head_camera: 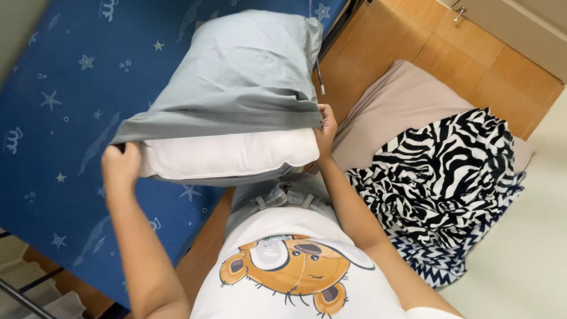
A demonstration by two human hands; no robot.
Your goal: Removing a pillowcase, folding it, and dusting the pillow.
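A white pillow [230,155] lies on a blue star-patterned mattress [53,118], mostly inside a grey pillowcase [248,65]. My left hand [121,165] grips the open edge of the pillowcase at its left corner. At the right corner, my right hand [326,131] pinches the same open edge. The pillow's white end sticks out between my hands, just above my waist.
A beige pillow [401,106] lies on the wooden floor [413,41] to the right. A black-and-white zebra-print cloth [449,177] is heaped on it. A cabinet with a handle [520,23] stands at top right.
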